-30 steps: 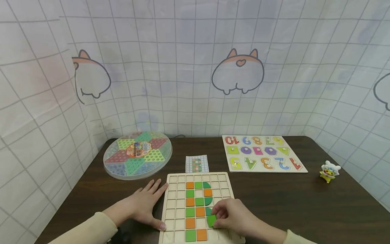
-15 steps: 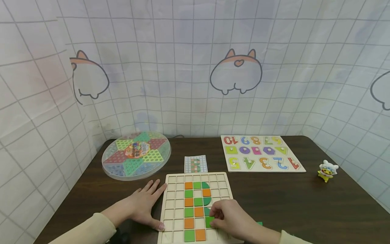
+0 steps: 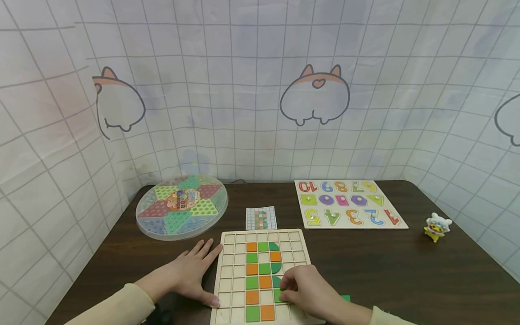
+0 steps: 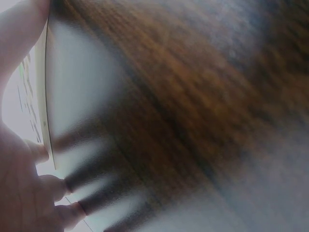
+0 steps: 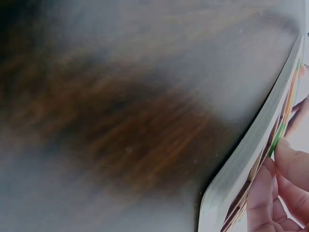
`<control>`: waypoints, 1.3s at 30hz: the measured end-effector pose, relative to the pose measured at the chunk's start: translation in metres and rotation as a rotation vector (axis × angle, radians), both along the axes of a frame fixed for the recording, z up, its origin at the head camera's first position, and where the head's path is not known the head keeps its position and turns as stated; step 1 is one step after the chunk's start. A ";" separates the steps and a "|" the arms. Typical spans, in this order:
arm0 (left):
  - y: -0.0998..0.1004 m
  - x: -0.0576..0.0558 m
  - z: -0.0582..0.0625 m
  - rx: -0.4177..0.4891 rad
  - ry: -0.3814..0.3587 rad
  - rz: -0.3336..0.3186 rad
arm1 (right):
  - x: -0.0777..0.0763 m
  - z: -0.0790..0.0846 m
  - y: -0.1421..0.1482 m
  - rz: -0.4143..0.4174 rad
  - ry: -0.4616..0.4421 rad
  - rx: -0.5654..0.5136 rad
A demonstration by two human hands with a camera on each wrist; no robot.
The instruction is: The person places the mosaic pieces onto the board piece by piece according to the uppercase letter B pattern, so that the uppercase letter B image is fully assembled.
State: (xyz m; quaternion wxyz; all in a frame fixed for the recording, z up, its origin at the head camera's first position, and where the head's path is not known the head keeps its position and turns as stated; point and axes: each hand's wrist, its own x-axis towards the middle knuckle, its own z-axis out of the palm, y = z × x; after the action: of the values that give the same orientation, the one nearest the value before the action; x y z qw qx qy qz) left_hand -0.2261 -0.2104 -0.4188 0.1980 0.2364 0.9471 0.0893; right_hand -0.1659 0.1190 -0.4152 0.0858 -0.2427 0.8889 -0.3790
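In the head view a wooden grid board [image 3: 227, 299] lies at the table's front, with orange square tiles [image 3: 252, 247], green square tiles [image 3: 252, 283] and dark green rounded tiles [image 3: 276, 268] set in its cells. My right hand [image 3: 310, 289] is over the board's right side, its thumb and curled fingers pinching a green square tile [image 3: 277, 295] at a cell just below a rounded tile; the fingers cover part of it. With fingers spread, my left hand [image 3: 188, 276] rests along the board's left edge, thumb on the rim.
Behind the board lies a small pattern card [image 3: 261, 218]. A round Chinese checkers board [image 3: 183, 207] is at back left, a number puzzle board [image 3: 351, 205] at back right. A small figurine [image 3: 437, 227] stands far right. A green piece [image 3: 346, 298] shows beyond my right wrist.
My right hand has lowered the green square tile from a tilted position to lie in line with its cell, and the fingers have shifted slightly over it. The left hand stays on the board's edge.
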 end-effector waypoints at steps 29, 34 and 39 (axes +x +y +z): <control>-0.008 -0.012 -0.021 0.008 0.016 0.004 | -0.017 0.011 0.104 -0.034 -0.002 0.171; -0.006 -0.009 -0.015 0.016 0.016 -0.017 | -0.042 -0.038 0.151 0.073 -0.150 0.153; -0.005 -0.007 -0.011 0.011 0.012 -0.035 | -0.061 -0.083 0.176 0.126 -0.187 0.171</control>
State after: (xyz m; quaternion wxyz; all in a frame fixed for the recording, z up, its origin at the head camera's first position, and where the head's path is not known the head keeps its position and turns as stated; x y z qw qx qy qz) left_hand -0.2334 -0.2156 -0.4294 0.1927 0.2547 0.9434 0.0896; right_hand -0.2269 0.2952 -0.4982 0.2122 -0.2535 0.8890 -0.3167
